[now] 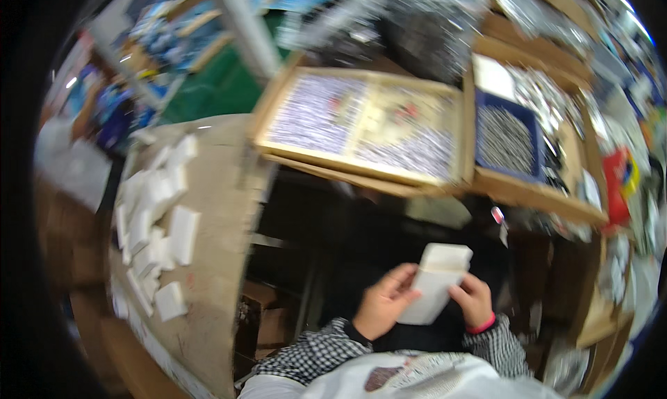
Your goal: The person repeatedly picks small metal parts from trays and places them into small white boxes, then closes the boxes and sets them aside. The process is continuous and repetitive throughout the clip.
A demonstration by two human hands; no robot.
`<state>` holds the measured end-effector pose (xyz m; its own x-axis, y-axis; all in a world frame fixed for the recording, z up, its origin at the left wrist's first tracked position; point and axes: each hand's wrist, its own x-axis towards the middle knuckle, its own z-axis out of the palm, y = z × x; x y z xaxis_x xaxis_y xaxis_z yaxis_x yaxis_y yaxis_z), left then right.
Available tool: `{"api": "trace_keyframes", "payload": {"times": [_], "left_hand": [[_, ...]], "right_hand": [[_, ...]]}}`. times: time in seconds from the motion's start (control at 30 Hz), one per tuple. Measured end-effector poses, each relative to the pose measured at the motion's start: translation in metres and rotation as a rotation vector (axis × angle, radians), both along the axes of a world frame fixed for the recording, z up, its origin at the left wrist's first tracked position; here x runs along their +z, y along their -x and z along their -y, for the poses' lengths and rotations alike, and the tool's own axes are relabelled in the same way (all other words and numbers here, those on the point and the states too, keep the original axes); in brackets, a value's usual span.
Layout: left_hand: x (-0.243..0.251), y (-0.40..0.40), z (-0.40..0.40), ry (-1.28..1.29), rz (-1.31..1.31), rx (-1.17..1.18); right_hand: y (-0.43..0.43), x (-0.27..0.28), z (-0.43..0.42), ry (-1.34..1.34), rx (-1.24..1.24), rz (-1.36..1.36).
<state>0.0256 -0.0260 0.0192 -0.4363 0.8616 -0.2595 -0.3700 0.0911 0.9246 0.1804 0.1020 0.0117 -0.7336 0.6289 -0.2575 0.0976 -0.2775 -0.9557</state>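
Between both hands is a small white box (432,289), its top flap raised at the far end. My left hand (384,299) grips the box's left side, thumb across its face. On the opposite edge, my right hand (473,300) holds it near the flap, a pink band at the wrist. The box is held above my lap, in front of a dark gap. Whether anything is inside it cannot be seen. A loose pile of similar white boxes (151,201) lies on the cardboard-covered table (213,201) to the left.
Ahead, a divided cardboard tray (365,170) holds many small pieces, blurred. Right of it, a blue bin (505,133) of thin metal parts sits in a carton (542,198). Clear plastic bags (432,29) lie behind. At far left, another person (78,123) is partly visible.
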Motion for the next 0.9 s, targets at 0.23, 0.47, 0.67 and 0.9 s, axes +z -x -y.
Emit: {"api": "trace_keyframes", "payload": {"times": [0.23,0.47,0.67,0.9], "left_hand": [[-0.011,-0.001,0.011,-0.065,-0.084,-0.141],[-0.006,0.001,0.025,0.055,-0.407,-0.162],[-0.002,-0.006,0.019,0.049,-0.282,-0.115],[-0.011,0.002,0.007,0.046,-0.254,-0.141]], "right_hand": [[-0.013,-0.011,0.019,-0.101,-0.069,-0.121],[-0.013,-0.014,0.024,-0.036,0.018,-0.074],[-0.017,-0.016,0.005,-0.077,-0.031,-0.043],[-0.018,-0.014,0.007,-0.193,-0.048,0.036]]}}
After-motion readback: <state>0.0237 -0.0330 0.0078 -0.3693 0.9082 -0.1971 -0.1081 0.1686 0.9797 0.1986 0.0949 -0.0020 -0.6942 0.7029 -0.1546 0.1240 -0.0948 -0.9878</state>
